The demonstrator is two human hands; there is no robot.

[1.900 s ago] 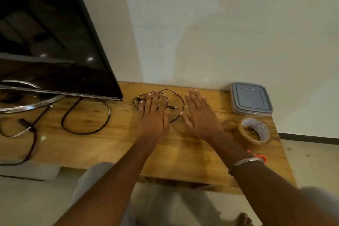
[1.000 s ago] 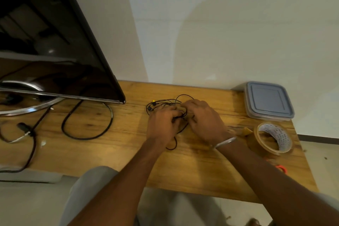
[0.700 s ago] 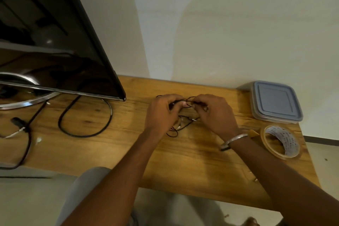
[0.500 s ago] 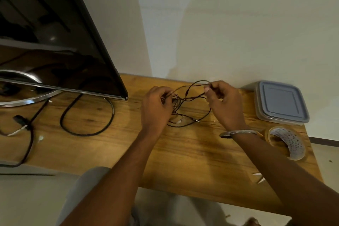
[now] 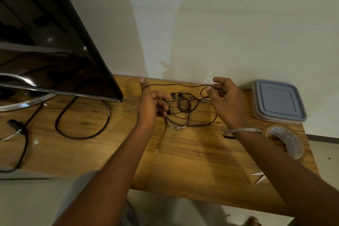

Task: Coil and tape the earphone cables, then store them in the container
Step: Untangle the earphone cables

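- Head view: left hand (image 5: 149, 108) grips the cable (image 5: 184, 104) in curled fingers, one strand looped over its raised thumb.
- Right hand (image 5: 226, 101) pinches that strand between thumb and fingers.
- The strand stretches between the hands; the tangle hangs below, over the table (image 5: 183, 161).
- The lidded container (image 5: 278, 101) sits right, by the wall, with the tape (image 5: 286, 140) just before it.

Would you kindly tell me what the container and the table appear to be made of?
The container looks like plastic: translucent walls under a smooth, matte blue-grey lid. The table looks like wood, lightly glossy: brown grain streaks and knots show, though it might be veneer or laminate.
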